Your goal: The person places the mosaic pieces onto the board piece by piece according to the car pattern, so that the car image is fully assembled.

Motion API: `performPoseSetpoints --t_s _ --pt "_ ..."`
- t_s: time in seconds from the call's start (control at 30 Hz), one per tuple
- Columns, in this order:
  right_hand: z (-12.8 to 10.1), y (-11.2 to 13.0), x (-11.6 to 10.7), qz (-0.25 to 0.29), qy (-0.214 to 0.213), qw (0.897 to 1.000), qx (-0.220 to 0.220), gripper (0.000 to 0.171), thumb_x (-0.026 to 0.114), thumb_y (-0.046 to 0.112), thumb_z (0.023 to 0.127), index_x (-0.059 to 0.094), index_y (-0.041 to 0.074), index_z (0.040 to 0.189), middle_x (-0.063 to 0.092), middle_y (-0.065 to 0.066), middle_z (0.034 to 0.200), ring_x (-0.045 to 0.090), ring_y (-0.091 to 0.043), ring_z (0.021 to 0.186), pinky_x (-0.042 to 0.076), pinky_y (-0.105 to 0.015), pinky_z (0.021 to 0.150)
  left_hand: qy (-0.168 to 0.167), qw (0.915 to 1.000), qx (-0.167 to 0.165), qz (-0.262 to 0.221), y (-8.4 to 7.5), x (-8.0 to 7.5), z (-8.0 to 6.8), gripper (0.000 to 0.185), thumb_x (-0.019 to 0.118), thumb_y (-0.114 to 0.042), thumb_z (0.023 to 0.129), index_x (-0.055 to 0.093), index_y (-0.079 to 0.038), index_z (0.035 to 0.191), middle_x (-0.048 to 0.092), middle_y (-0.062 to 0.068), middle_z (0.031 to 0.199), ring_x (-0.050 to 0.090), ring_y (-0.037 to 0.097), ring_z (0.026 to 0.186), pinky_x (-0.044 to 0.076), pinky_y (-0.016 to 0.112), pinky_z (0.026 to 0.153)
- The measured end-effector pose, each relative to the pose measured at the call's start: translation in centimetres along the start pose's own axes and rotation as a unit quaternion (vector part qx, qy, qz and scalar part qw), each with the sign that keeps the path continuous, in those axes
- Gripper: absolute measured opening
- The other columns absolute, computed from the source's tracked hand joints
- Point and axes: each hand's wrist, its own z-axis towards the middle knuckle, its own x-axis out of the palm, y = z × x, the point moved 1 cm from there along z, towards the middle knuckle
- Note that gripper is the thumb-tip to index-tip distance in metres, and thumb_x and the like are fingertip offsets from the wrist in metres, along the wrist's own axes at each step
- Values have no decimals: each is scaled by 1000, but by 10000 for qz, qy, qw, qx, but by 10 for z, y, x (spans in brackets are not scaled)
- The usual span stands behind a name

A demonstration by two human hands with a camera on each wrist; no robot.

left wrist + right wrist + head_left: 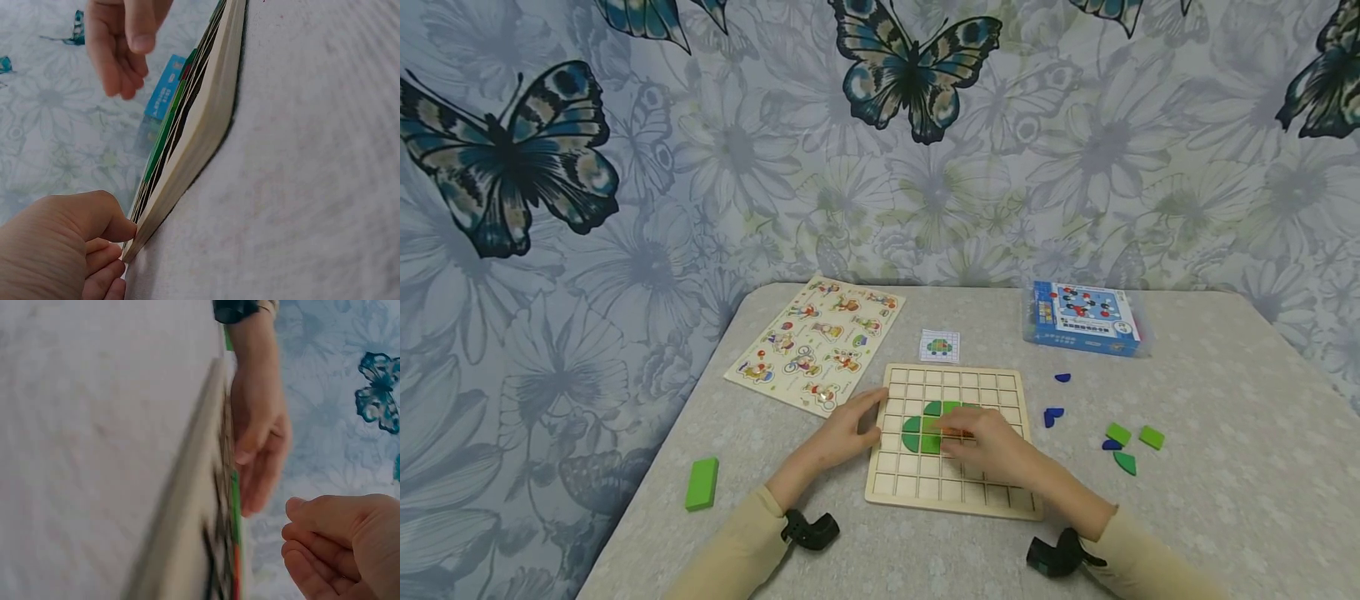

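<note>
A wooden grid board (898, 485) lies on the table, with green tiles (930, 444) and a dark green rounded piece (911, 434) on its middle. My left hand (842, 429) rests at the board's left edge, thumb and fingertips touching the rim. In the left wrist view the thumb of that left hand (75, 228) presses the board's corner. Over the tiles hovers my right hand (992, 446), covering part of the pattern. In the right wrist view this right hand (331, 537) is loosely curled, with nothing visible between its fingers. A red tile (237, 569) shows on the board.
Behind the board is a small pattern card (939, 346). A picture board (823, 342) lies back left and a blue box (1084, 321) back right. Loose blue pieces (1052, 415) and green squares (1152, 437) lie right. A green block (702, 483) sits left.
</note>
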Motion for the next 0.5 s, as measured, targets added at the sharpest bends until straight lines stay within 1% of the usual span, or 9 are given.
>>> performPoseSetpoints --t_s 0.13,0.2,0.37,0.5 --pt "-12 -10 -26 -60 -342 9991 261 30 71 11 84 69 6 114 66 -5 110 63 -23 95 52 -41 79 8 10000 21 7 -1 0 0 63 58 -7 87 34 -1 145 35 16 147 29 29 136 26 44 109" --pt "-21 -19 -40 -162 -489 9977 432 31 71 9 83 68 4 113 66 -7 109 64 -25 92 53 -43 75 32 10000 3 5 -1 1 1 63 58 -7 88 34 -1 145 34 16 147 28 29 136 26 45 108" --pt "-50 -42 -74 -678 -802 9899 954 32 72 9 82 68 3 113 67 -10 108 65 -28 90 53 -46 73 56 9999 -104 67 0 2 1 63 58 -8 88 33 -2 146 34 16 148 28 29 136 27 44 108" --pt "-77 -58 -95 -942 -937 9816 1368 31 71 7 83 68 1 113 66 -14 108 64 -31 91 53 -47 72 37 9998 -156 105 0 1 0 63 59 -9 88 34 -3 146 34 15 148 28 28 136 27 44 108"
